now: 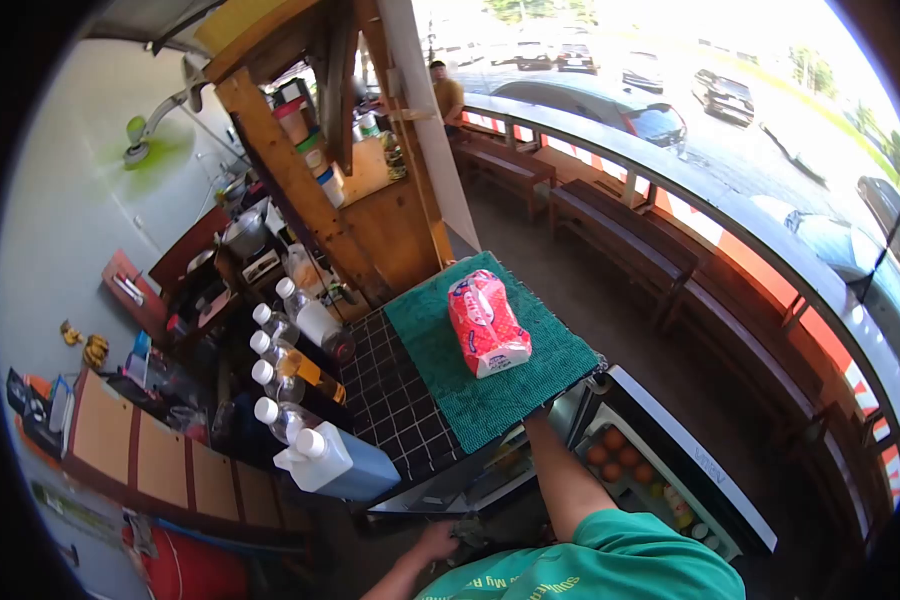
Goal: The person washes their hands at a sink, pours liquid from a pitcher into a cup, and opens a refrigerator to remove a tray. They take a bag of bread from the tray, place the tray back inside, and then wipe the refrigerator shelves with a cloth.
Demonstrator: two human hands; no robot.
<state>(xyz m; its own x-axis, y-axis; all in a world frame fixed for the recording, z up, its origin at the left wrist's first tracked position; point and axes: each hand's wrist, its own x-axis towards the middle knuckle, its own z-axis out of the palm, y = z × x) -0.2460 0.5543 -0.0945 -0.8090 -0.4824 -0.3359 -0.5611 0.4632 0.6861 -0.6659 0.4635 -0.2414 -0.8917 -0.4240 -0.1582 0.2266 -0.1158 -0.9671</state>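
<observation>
My left hand is low in front of the fridge, its fingers closed on a crumpled greyish-green cloth. My right forearm reaches in at the open fridge, below the top's front edge. The right hand itself is hidden there. On the fridge top lies a teal textured mat, and on it a pink-and-white plastic pack. The fridge door stands swung out to the right, with brown eggs and several small bottles in its racks.
White-capped bottles and a jug of blue liquid line the left edge of the black checked cover. Wooden benches run along the railing at right. A person is at the far end. A fan hangs on the left wall.
</observation>
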